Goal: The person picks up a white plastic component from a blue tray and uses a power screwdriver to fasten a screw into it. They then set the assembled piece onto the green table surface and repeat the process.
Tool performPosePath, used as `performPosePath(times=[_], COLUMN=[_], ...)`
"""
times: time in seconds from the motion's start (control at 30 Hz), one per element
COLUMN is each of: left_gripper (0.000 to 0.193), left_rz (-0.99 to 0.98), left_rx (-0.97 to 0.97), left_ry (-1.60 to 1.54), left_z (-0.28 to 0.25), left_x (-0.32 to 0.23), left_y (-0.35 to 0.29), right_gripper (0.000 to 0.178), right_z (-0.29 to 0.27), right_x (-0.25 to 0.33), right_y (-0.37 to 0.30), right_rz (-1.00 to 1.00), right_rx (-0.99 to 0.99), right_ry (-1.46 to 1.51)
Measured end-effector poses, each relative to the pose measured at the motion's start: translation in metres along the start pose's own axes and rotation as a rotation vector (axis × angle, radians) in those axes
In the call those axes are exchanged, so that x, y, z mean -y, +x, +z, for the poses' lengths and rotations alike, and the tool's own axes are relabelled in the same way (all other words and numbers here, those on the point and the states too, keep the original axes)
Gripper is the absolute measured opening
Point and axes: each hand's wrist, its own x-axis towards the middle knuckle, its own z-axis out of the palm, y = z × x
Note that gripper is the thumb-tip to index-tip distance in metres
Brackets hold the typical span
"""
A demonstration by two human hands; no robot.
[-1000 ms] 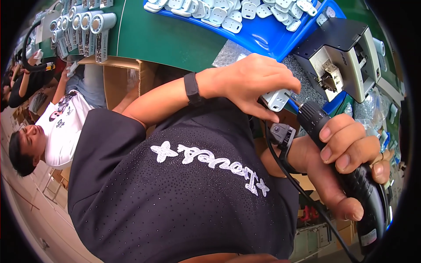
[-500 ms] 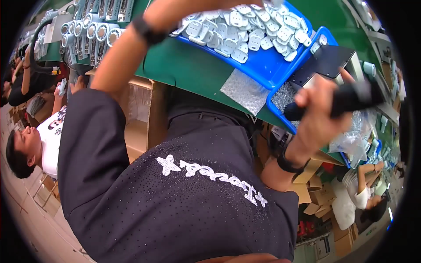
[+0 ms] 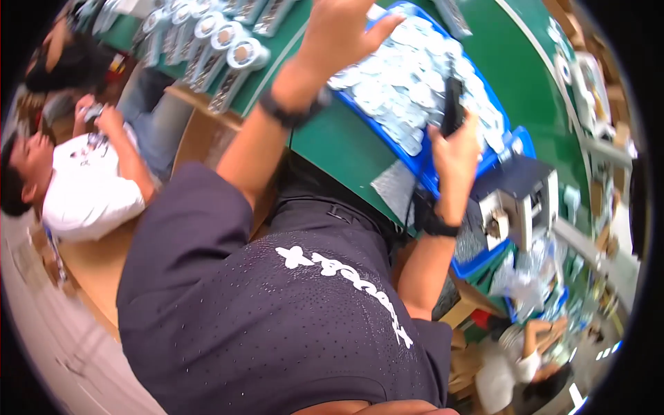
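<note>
My right hand [image 3: 456, 155] is closed around a black electric screwdriver [image 3: 453, 107], its thin tip raised over the big blue tray [image 3: 419, 164]. Many pale blue-white flat plastic pieces [image 3: 391, 90] fill that tray. Toward the upper edge, my left hand [image 3: 337, 38] is held near the tray's left side with its thumb stretched out to the right. The tips of its other fingers are cut off by the picture's edge, and I see nothing held in it. A long pale part [image 3: 453, 15] lies on the green table beyond the tray.
A black-topped box-shaped machine [image 3: 515, 181] stands in a smaller blue tray [image 3: 477, 268] at right. Several pale round-headed devices [image 3: 238, 55] line the table's left. A clear plastic sheet [image 3: 395, 188] lies at the front edge. One person [image 3: 97, 176] sits at left, another [image 3: 512, 373] at lower right.
My right hand has swung the screwdriver left and away from the machine to over the tray. My left hand has come further into view. The view has shifted.
</note>
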Motion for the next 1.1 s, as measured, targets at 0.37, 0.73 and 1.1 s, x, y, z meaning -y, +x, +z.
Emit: performPosePath(times=[0.37, 0.73, 1.1], left_gripper=[0.059, 0.052, 0.056], left_rz=[-0.864, -0.702, -0.035], left_rx=[0.230, 0.702, 0.851], left_ry=[0.062, -1.422, -1.392], left_z=[-0.167, -0.053, 0.020], left_x=[0.038, -0.109, -0.173], left_y=[-0.180, -0.069, -0.093], right_gripper=[0.088, 0.105, 0.076], right_z=[-0.079, -0.094, -0.078], right_x=[0.037, 0.010, -0.032], right_y=[-0.052, -0.087, -0.140], right_rz=[-0.028, 0.008, 0.138], right_rx=[0.203, 0.207, -0.218], right_ry=[0.938, 1.143, 0.945])
